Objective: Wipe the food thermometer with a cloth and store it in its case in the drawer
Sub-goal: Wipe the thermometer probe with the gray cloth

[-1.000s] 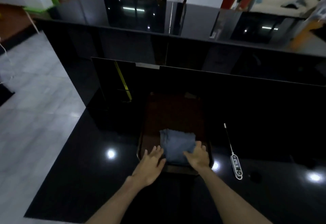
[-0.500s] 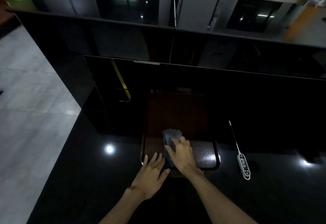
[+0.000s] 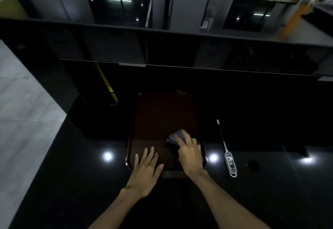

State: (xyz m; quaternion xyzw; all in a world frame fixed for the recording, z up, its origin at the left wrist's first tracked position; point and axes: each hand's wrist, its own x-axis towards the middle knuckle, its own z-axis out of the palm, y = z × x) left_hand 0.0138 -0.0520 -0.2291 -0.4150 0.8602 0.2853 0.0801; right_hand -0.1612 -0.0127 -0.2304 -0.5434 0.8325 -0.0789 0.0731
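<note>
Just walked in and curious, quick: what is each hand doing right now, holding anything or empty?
Left hand: open, fingers spread, holding nothing, flat at the tray edge.
Right hand: closed on the cloth, bunching it up.

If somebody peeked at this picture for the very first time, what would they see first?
Probably the two bare hands low in the middle: the right hand is bunching up a grey cloth on a dark brown tray, and the left hand is spread flat beside it. Next, the white food thermometer lying to the right on the shiny black counter, its thin probe pointing away from the person.
</note>
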